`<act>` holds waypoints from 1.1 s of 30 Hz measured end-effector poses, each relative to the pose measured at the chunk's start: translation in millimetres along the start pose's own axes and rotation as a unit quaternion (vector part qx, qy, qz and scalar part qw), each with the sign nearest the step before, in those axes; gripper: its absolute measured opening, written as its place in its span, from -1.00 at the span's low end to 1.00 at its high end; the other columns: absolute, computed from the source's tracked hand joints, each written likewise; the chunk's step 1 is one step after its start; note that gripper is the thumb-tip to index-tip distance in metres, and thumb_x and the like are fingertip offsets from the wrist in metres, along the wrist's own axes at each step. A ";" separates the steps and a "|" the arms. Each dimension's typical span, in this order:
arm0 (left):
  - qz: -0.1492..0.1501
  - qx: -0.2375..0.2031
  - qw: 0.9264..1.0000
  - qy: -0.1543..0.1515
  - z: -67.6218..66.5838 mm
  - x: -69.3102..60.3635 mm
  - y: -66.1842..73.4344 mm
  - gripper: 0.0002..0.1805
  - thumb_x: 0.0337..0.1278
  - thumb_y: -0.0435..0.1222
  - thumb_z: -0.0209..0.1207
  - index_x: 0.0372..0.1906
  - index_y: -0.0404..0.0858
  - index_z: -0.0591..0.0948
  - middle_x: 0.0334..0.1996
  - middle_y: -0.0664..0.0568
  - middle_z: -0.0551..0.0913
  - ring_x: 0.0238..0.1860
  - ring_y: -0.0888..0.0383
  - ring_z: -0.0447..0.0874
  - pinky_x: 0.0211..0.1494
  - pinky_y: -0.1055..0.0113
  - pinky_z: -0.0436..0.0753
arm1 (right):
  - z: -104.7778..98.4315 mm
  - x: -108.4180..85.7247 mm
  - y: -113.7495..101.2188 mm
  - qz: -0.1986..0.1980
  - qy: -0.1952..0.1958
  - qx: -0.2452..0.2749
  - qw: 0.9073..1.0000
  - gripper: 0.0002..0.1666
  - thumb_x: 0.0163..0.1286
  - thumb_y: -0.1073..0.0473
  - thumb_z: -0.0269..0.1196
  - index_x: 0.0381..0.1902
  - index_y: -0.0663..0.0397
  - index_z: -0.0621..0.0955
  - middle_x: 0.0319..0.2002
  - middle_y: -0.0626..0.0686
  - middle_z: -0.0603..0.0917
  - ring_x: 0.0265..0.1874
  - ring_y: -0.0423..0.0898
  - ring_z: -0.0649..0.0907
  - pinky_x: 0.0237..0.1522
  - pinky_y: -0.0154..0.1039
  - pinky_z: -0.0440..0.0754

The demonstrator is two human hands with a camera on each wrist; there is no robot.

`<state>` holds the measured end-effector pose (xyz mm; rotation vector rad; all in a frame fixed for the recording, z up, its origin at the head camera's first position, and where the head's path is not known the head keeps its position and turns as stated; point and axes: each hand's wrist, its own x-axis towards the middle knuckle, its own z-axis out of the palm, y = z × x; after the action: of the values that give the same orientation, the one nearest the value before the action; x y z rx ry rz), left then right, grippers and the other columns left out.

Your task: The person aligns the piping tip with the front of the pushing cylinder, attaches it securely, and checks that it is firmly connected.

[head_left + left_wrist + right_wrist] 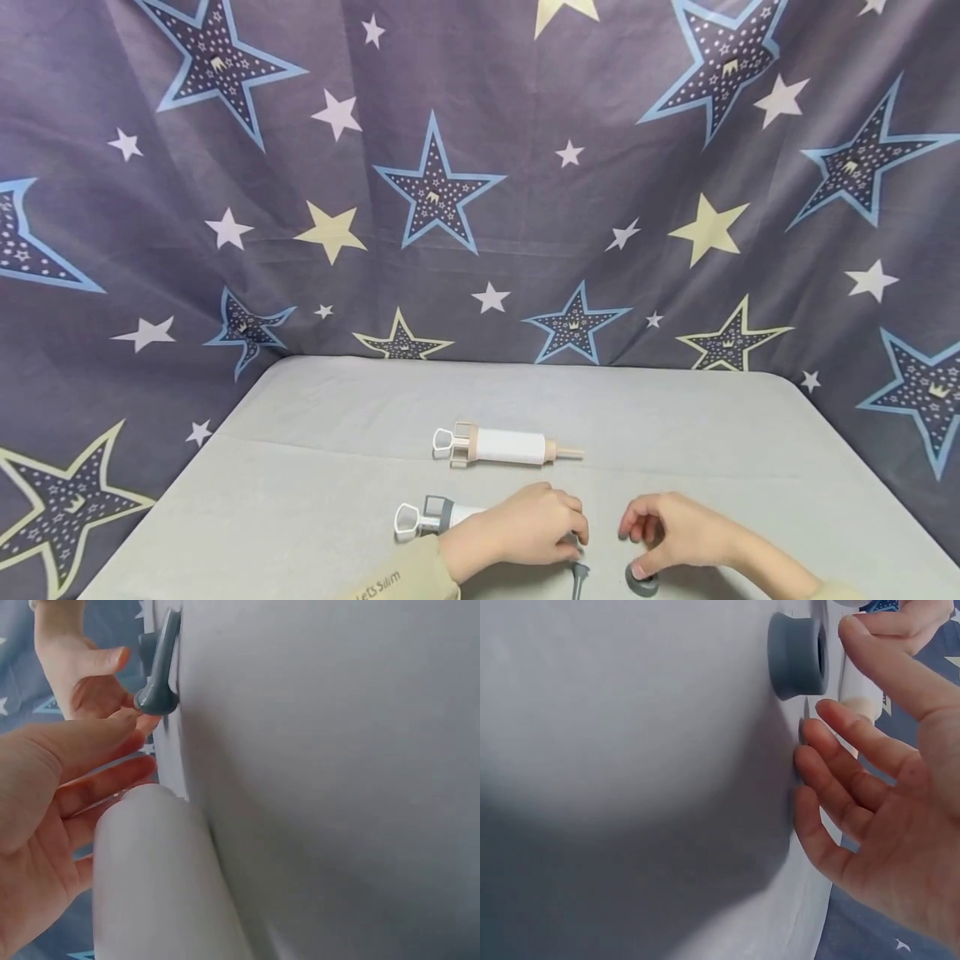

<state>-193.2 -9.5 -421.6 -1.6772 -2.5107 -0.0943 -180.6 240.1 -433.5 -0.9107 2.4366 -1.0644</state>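
Observation:
My left hand [534, 525] reaches over a white-barrelled syringe [459, 514] with a dark grey collar and a white loop handle; the hand hides much of its barrel. In the left wrist view its fingers are loosely bent, and the thumb tip lies close to the flared end of a grey nozzle [156, 696]; whether they touch I cannot tell. My right hand [684, 533] hovers at a dark grey ring-shaped cap [643, 583]. Its fingers are spread and relaxed, and in the right wrist view the ring [793, 656] stands apart from them.
Farther back on the grey-covered table [300, 542] lies a second syringe [512, 447], white with beige ends and a thin beige nozzle. A star-patterned curtain [525, 192] hangs behind the table and along its sides.

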 end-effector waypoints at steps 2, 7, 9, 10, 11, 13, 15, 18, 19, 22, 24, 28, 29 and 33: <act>0.000 -0.011 1.000 0.000 0.1 0.0 1.0 -0.87 -0.04 -0.04 0.24 -0.34 0.09 0.67 -0.39 0.38 0.59 -0.43 0.57 0.41 -0.36 0.66 0.25 | 1.0 -0.7 -0.2 0.000 -0.006 -0.008 1.000 -0.62 -0.10 0.04 0.43 -0.32 0.00 0.57 -0.43 -0.16 0.56 -0.49 -0.35 0.48 -0.46 -0.42 0.46; 0.000 -0.007 1.000 0.003 0.6 0.1 2.6 -0.94 0.01 -0.08 0.21 -0.41 0.10 0.67 -0.46 0.40 0.55 -0.48 0.58 0.37 -0.39 0.66 0.21 | 3.2 -0.6 -0.9 -0.013 -0.015 -0.018 1.000 -0.61 -0.12 0.03 0.44 -0.32 -0.02 0.56 -0.46 -0.20 0.51 -0.52 -0.38 0.44 -0.50 -0.45 0.43; 0.002 0.002 1.000 0.006 0.8 0.1 3.2 -0.93 0.04 -0.09 0.18 -0.43 0.11 0.66 -0.49 0.40 0.53 -0.49 0.57 0.36 -0.41 0.66 0.20 | 3.6 -0.3 -1.2 -0.017 -0.017 -0.017 1.000 -0.62 -0.11 0.03 0.44 -0.33 -0.02 0.56 -0.47 -0.20 0.50 -0.53 -0.38 0.43 -0.51 -0.45 0.43; 0.003 0.005 1.000 0.008 0.8 0.1 3.4 -0.92 0.05 -0.08 0.17 -0.44 0.11 0.66 -0.50 0.41 0.52 -0.50 0.57 0.35 -0.41 0.66 0.20 | 3.7 -0.4 -1.4 -0.018 -0.018 -0.016 1.000 -0.62 -0.12 0.03 0.44 -0.33 -0.03 0.56 -0.48 -0.20 0.49 -0.53 -0.39 0.43 -0.51 -0.45 0.43; 0.004 0.007 1.000 0.009 1.0 0.0 3.6 -0.91 0.06 -0.07 0.17 -0.45 0.12 0.66 -0.51 0.41 0.51 -0.51 0.57 0.35 -0.42 0.65 0.19 | 3.7 -0.5 -1.5 -0.019 -0.020 -0.014 1.000 -0.62 -0.11 0.03 0.44 -0.34 -0.03 0.56 -0.48 -0.19 0.49 -0.54 -0.39 0.43 -0.52 -0.45 0.43; 0.007 0.005 1.000 0.006 1.3 -0.3 3.8 -0.89 0.04 -0.04 0.17 -0.46 0.12 0.65 -0.52 0.41 0.49 -0.52 0.57 0.32 -0.42 0.65 0.19 | 3.7 -1.0 -1.7 -0.018 -0.027 -0.009 0.999 -0.63 -0.11 0.04 0.44 -0.35 -0.03 0.55 -0.49 -0.19 0.49 -0.55 -0.40 0.43 -0.53 -0.45 0.43; 0.009 0.002 1.000 0.002 1.7 -0.6 3.9 -0.88 0.02 -0.01 0.18 -0.48 0.12 0.65 -0.53 0.42 0.49 -0.53 0.58 0.30 -0.42 0.65 0.18 | 3.6 -1.5 -2.0 -0.017 -0.037 0.003 0.999 -0.65 -0.10 0.06 0.43 -0.35 -0.02 0.55 -0.50 -0.19 0.50 -0.57 -0.42 0.42 -0.55 -0.45 0.43; 0.011 -0.003 1.000 -0.003 2.3 -0.6 3.9 -0.89 0.00 -0.01 0.20 -0.50 0.13 0.65 -0.52 0.44 0.49 -0.52 0.59 0.29 -0.40 0.65 0.20 | 3.6 -1.8 -2.3 -0.016 -0.051 0.020 0.998 -0.68 -0.08 0.08 0.42 -0.38 0.00 0.55 -0.52 -0.19 0.51 -0.60 -0.45 0.41 -0.58 -0.45 0.43; 0.013 -0.004 1.000 -0.004 2.3 -0.6 3.9 -0.90 -0.01 -0.02 0.20 -0.50 0.13 0.65 -0.51 0.44 0.49 -0.52 0.59 0.29 -0.38 0.65 0.21 | 3.5 -1.6 -2.5 -0.016 -0.053 0.024 0.998 -0.69 -0.08 0.09 0.42 -0.39 0.01 0.55 -0.52 -0.19 0.51 -0.61 -0.46 0.40 -0.59 -0.45 0.43; 0.019 -0.006 1.000 -0.006 2.0 -0.6 4.4 -0.93 -0.02 -0.04 0.22 -0.50 0.14 0.65 -0.50 0.45 0.50 -0.52 0.60 0.29 -0.34 0.66 0.24 | 3.2 -1.4 -3.2 -0.015 -0.058 0.032 0.998 -0.72 -0.08 0.11 0.42 -0.42 0.02 0.56 -0.55 -0.20 0.52 -0.62 -0.47 0.41 -0.60 -0.45 0.44; 0.023 -0.009 1.000 -0.008 1.8 -0.9 4.9 -0.94 -0.04 -0.05 0.23 -0.50 0.13 0.65 -0.51 0.45 0.50 -0.53 0.61 0.27 -0.32 0.67 0.25 | 3.0 -1.6 -3.8 -0.012 -0.061 0.036 0.997 -0.73 -0.08 0.12 0.42 -0.43 0.03 0.57 -0.56 -0.21 0.52 -0.62 -0.46 0.42 -0.60 -0.44 0.45; 0.022 -0.022 0.999 -0.013 1.6 -1.6 5.9 -0.96 -0.06 -0.08 0.25 -0.51 0.12 0.65 -0.52 0.44 0.50 -0.55 0.59 0.24 -0.34 0.68 0.22 | 2.3 -2.0 -5.6 -0.004 -0.067 0.037 0.997 -0.76 -0.07 0.14 0.40 -0.44 0.02 0.57 -0.56 -0.23 0.53 -0.62 -0.45 0.45 -0.60 -0.44 0.46; 0.021 -0.026 0.999 -0.014 1.7 -1.8 6.0 -0.96 -0.06 -0.09 0.25 -0.51 0.11 0.65 -0.52 0.44 0.50 -0.56 0.59 0.23 -0.34 0.69 0.22 | 2.0 -2.0 -6.2 -0.004 -0.067 0.036 0.997 -0.77 -0.07 0.14 0.40 -0.44 0.02 0.58 -0.56 -0.23 0.53 -0.62 -0.45 0.45 -0.60 -0.44 0.46; 0.021 -0.035 0.999 -0.015 1.9 -2.3 5.5 -0.96 -0.06 -0.09 0.25 -0.51 0.11 0.65 -0.52 0.44 0.50 -0.55 0.60 0.24 -0.33 0.69 0.22 | 1.3 -1.7 -8.8 -0.006 -0.071 0.029 0.997 -0.81 -0.05 0.19 0.37 -0.44 0.01 0.58 -0.56 -0.26 0.52 -0.63 -0.46 0.43 -0.61 -0.45 0.45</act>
<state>-187.3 -9.3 -423.9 -1.7686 -2.5202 -0.1568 -175.0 236.0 -427.7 -0.9496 2.2751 -1.0324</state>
